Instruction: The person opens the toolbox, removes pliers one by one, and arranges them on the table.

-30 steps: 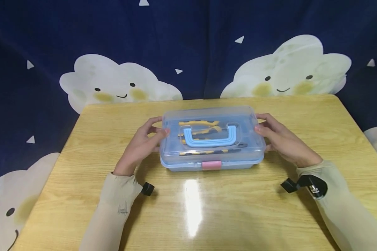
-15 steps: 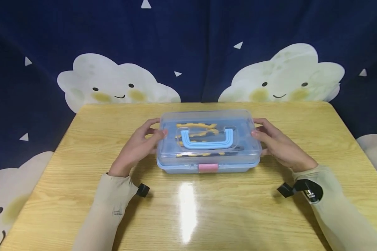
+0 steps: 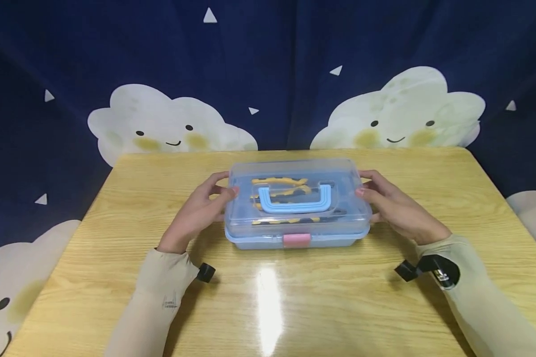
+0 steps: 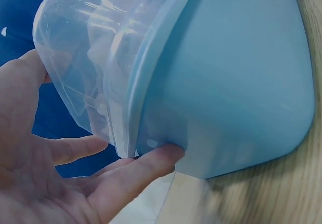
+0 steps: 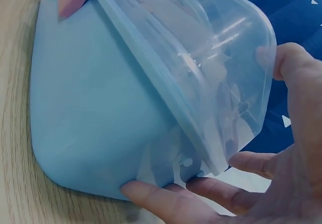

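A plastic storage box [image 3: 299, 240] with a light blue base and a clear lid [image 3: 295, 168] sits on the wooden table. Its blue handle [image 3: 296, 206] lies folded down on the lid, and a pink latch [image 3: 297, 240] is at the front. Through the lid I see several yellow-and-black long objects [image 3: 279, 181], their kind unclear. My left hand [image 3: 201, 210] holds the box's left end, thumb on the lid and fingers at the side [image 4: 146, 171]. At the right end my right hand [image 3: 397, 206] grips likewise, with fingers [image 5: 166, 201] against the blue wall.
The wooden table [image 3: 339, 297] spreads around the box. Behind it hangs a dark blue cloth [image 3: 272, 59] printed with white clouds and triangles. A black camera mount [image 3: 437, 270] is strapped at the right sleeve, and a small black piece [image 3: 205, 272] at the left.
The head view has shifted slightly, so the table and box appear a little lower. Both hands stay at the ends of the box, which keeps its place on the table.
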Motion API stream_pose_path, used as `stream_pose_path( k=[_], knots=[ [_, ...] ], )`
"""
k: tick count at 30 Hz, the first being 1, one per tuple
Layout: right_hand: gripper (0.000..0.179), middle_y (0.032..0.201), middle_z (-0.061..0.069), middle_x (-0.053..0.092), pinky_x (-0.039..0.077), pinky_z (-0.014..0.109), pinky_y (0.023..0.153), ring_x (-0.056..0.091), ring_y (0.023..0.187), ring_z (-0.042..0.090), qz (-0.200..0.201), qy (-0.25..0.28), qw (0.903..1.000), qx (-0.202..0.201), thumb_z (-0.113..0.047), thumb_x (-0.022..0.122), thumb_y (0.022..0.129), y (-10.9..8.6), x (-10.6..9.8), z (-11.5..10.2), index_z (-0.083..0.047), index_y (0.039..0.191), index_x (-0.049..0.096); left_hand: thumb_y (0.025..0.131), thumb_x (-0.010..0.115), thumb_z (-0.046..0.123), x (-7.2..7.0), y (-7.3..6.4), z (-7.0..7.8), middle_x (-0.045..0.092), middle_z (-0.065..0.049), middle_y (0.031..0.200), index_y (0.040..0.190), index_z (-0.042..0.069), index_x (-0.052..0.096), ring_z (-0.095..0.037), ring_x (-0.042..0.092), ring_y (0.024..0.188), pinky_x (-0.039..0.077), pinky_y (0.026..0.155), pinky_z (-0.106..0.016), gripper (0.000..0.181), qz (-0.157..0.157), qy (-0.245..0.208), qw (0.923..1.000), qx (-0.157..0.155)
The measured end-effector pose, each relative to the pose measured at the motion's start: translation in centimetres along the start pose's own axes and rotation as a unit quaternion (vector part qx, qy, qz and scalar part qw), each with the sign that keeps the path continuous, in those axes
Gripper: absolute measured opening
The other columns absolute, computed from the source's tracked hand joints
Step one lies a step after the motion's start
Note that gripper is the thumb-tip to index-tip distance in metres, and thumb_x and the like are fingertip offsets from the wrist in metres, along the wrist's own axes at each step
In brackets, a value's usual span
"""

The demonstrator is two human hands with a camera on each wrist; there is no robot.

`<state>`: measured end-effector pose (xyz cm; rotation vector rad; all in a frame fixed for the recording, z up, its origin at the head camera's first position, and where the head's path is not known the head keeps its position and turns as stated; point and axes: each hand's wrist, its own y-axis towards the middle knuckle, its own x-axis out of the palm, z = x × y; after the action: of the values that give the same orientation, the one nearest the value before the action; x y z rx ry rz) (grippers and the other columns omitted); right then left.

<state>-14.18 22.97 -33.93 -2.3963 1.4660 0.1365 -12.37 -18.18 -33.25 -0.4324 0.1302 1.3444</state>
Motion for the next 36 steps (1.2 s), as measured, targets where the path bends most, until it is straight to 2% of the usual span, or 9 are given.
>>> stream_pose_path(
  k=[11, 18, 24, 30, 36],
  knots=[
    [0.059, 0.134, 0.02, 0.043, 0.067, 0.043, 0.08, 0.066, 0.109, 0.021, 0.003, -0.025, 0.9997, -0.001, -0.042, 0.051, 0.109, 0.0, 0.3, 0.1, -0.019, 0.158, 0.027, 0.103, 0.06, 0.043, -0.2, -0.4, -0.1, 0.056, -0.021, 0.136, 0.158, 0.02, 0.039, -0.03, 0.075, 0.096, 0.068, 0.083, -0.042, 0.063, -0.002, -0.008, 0.9999, 0.007],
    [0.056, 0.132, 0.02, 0.045, 0.067, 0.04, 0.078, 0.064, 0.109, 0.024, 0.005, -0.057, 0.9983, 0.005, -0.042, 0.051, 0.109, -0.3, 0.2, 0.1, -0.02, 0.156, 0.029, 0.103, 0.058, 0.048, -0.2, -0.9, -0.4, 0.056, -0.021, 0.135, 0.159, 0.022, 0.036, -0.027, 0.076, 0.095, 0.068, 0.081, -0.04, 0.065, -0.009, 0.027, 0.9996, 0.001],
    [0.056, 0.134, 0.021, 0.045, 0.067, 0.04, 0.081, 0.066, 0.111, 0.023, -0.005, -0.06, 0.9982, 0.0, -0.043, 0.048, 0.11, -0.6, 0.2, 0.0, -0.021, 0.158, 0.028, 0.102, 0.063, 0.044, -0.7, -0.7, -0.6, 0.058, -0.019, 0.134, 0.155, 0.021, 0.043, -0.029, 0.074, 0.1, 0.067, 0.085, -0.044, 0.061, -0.004, 0.015, 0.9998, 0.016],
    [0.054, 0.139, 0.019, 0.045, 0.066, 0.038, 0.083, 0.065, 0.114, 0.023, -0.001, -0.087, 0.9961, 0.016, -0.045, 0.044, 0.111, -1.1, -0.3, -0.6, -0.022, 0.156, 0.027, 0.1, 0.066, 0.043, -0.1, -0.4, -0.2, 0.06, -0.017, 0.137, 0.157, 0.02, 0.044, -0.03, 0.074, 0.109, 0.066, 0.09, -0.044, 0.065, -0.005, -0.008, 0.9998, 0.017],
    [0.054, 0.141, 0.019, 0.045, 0.066, 0.038, 0.083, 0.066, 0.114, 0.023, -0.004, -0.074, 0.9971, 0.017, -0.043, 0.043, 0.111, -0.8, 0.1, -0.5, -0.021, 0.157, 0.026, 0.099, 0.067, 0.047, -0.4, -0.7, -0.2, 0.061, -0.015, 0.137, 0.157, 0.022, 0.044, -0.028, 0.075, 0.109, 0.066, 0.091, -0.044, 0.067, 0.005, -0.012, 0.9999, 0.005]
  ],
)
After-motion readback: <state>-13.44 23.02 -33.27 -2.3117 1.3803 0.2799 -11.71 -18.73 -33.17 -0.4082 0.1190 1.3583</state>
